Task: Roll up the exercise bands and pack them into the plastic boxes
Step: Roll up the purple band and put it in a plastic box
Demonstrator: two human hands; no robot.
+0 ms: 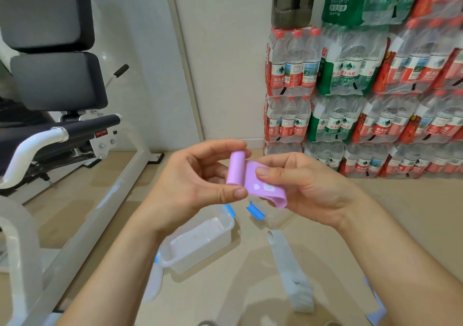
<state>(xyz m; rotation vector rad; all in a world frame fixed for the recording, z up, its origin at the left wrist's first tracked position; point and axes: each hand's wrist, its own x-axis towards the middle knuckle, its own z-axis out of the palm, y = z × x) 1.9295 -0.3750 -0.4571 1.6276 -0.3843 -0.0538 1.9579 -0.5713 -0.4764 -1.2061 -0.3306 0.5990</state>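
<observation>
Far left: gym machine [50, 80], not part of the job. Low centre-left on the floor: clear plastic box [226, 221], open, blue clips, pinkish blur inside; cannot tell whether band or reflection. Above it, up in the air: left hand [198, 177] pinching the roll of the pink band [236, 167], index on the far end, thumb on the near end. Rolled most of the way, short loose tail running off to the right. Tail pinched by right hand [303, 182], thumb on top, fingers beneath. Roll's long axis near vertical in frame, top leaning slightly right; tail pointing right and a little down. Just below: blue-clipped clear piece [255, 210], lid or second box, cannot tell. Lower, flat on the floor: grey band [288, 270], unrolled. Bottom right edge: lilac band [375, 309], mostly hidden by the forearm, looks unrolled. Far right: stacked water bottle packs [363, 87]. Progress estimate: early to mid. One roll nearly finished, not yet boxed. At least two bands left to roll, then packing and closing.
</observation>
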